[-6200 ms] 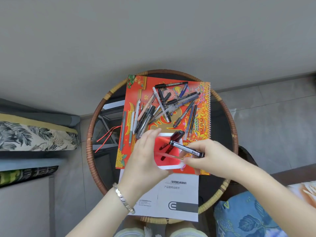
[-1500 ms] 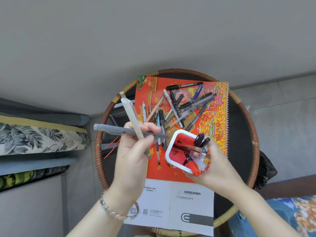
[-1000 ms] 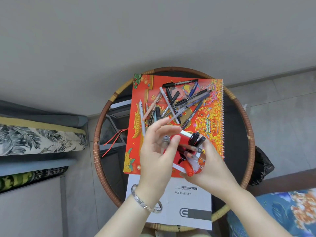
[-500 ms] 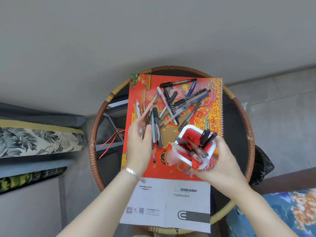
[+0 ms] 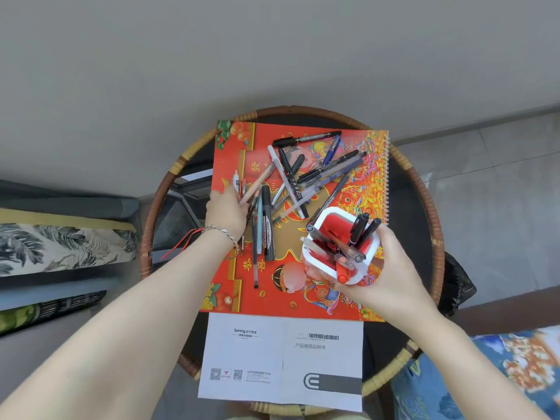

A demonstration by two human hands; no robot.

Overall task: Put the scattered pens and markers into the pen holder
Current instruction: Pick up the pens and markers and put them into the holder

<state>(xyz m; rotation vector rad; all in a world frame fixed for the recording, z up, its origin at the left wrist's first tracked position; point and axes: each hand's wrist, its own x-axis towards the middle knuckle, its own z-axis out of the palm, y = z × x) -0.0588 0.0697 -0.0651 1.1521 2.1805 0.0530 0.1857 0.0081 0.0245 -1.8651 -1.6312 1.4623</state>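
Two bare forearms, no sleeves anywhere along them. Left hand [image 5: 225, 212] bare, fingers [image 5: 242, 204] without rings as far as visible. Thin silver-toned chain bracelet [image 5: 222, 234] around the left wrist, twisted or braided links, details too small to tell. Right hand [image 5: 391, 277] bare too, wrist without band or watch. Nails short, unpainted where visible.

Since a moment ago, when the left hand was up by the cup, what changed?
The left hand let go of its pens at the pen holder, then reached out to the scattered pens on the red calendar and is closing on a pinkish pen. The holder now has more pens. The right hand kept gripping the holder; the white booklet stayed put.
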